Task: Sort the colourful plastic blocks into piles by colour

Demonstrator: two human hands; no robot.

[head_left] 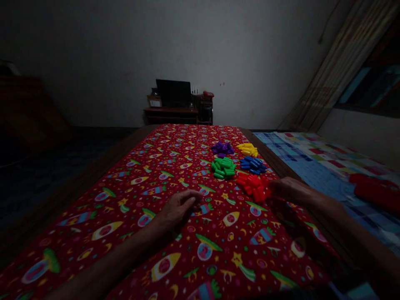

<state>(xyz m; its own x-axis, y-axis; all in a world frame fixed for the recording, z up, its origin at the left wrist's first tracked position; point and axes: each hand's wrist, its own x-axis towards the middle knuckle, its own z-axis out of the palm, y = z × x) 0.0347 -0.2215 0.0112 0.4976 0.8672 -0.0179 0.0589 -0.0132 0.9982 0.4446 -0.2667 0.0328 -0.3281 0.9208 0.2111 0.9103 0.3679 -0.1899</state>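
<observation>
Five heaps of short pieces (218,176), one colour each, lie on the red printed cloth (225,233) over the worktop (128,146); I take the green pile (225,166) as landmark. Purple pile (221,147) just beyond it, blue pile (253,165) just to its right, yellow pile (248,149) beyond and right, red pile (254,187) nearer and right. Right hand (289,189) is right of the landmark, past the red pile, fingers bent at that heap's outer edge; I cannot tell how far they are closed or whether they pinch a piece. Left hand (178,206) is nearer and left of the landmark, fingers loosely curled, nothing visible in them. Risk, my judgement: a push from the right could roll red pieces into blue or green, the gaps being narrow and the shapes round. Also, red on red in dim light could hide a stray from me. A snagged cloth might drag all heaps together. Materials: smooth, faintly glossy cylinders, probably plastic; cloth flat, rocket-and-star print; worktop edge dull brown.
</observation>
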